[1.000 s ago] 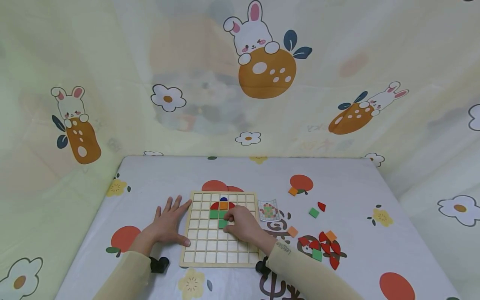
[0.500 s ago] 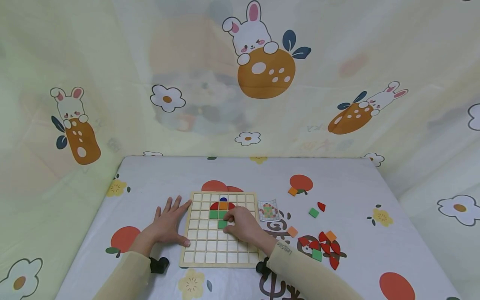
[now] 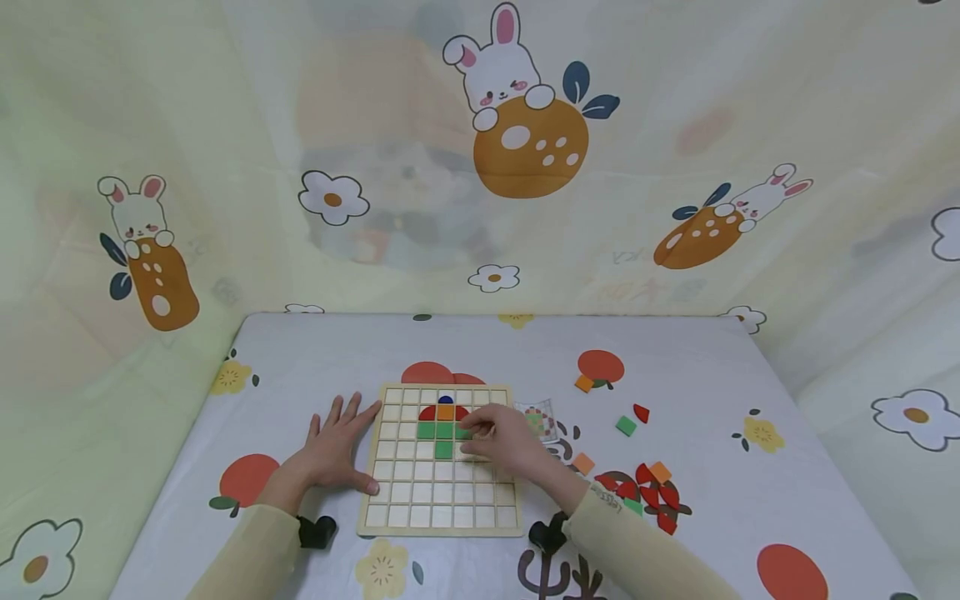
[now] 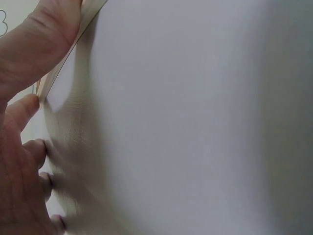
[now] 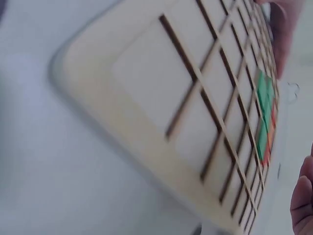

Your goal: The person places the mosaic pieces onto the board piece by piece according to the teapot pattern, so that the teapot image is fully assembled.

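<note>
A wooden grid board (image 3: 405, 531) lies on the table. In its upper cells sit a blue piece (image 3: 446, 400), an orange square (image 3: 446, 412) between two red pieces (image 3: 427, 413), and several green squares (image 3: 444, 450). My left hand (image 3: 330, 454) is spread at the board's left edge; its thumb (image 4: 44, 39) and a fingertip touch the rim. Over the board's right half, my right hand (image 3: 504, 440) has its fingers loosely bent, nothing visible between thumb and fingertips. The fingertips are close to the rightmost green square (image 3: 462, 432), partly hiding that row.
A small pattern card (image 3: 543, 417) lies right of the board, partly behind the right hand. Farther right are loose orange squares (image 3: 583, 463), green squares (image 3: 626, 426) and a cluster of red pieces (image 3: 649, 497). A printed curtain (image 3: 405, 250) hangs behind the table.
My right hand has moved right and slightly up, off the green squares. A green square at the right end of the row now shows. The left hand stays at the board's edge.
</note>
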Motion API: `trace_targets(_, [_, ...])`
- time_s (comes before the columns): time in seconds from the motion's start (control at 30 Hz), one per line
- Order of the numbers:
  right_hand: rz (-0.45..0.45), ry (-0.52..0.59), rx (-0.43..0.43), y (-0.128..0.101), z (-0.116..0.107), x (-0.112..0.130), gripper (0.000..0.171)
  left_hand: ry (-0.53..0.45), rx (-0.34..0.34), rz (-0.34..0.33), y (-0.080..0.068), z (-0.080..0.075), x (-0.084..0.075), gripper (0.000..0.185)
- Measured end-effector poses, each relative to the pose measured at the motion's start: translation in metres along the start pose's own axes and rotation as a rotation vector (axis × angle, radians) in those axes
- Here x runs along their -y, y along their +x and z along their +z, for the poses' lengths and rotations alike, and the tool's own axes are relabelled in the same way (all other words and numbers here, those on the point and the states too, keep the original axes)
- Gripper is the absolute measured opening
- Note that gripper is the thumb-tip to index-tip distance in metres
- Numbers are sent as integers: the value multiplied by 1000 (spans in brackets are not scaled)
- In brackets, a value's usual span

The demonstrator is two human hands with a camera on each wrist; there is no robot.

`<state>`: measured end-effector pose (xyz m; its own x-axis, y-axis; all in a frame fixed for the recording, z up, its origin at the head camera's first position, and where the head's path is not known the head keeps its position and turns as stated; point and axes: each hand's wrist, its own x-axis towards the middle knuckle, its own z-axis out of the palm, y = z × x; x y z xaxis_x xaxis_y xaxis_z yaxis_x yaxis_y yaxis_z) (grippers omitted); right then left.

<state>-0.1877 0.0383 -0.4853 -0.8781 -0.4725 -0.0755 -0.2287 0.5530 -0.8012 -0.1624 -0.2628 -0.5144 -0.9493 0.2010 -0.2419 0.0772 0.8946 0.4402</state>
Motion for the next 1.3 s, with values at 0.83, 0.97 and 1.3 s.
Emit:
trace_targets(0.83, [274,-86,-230,-114,-105,-90,24,15,-1,9,-1,-2,-2,127])
trace_targets(0.97, [290,-77,-220,-120,-107,-98,25,21,12,-4,-2,-4,-3,127])
trace_targets(1.3, [247,-111,-177,-103,-104,-115,23,6,26,-12,-3,-5,-8,125])
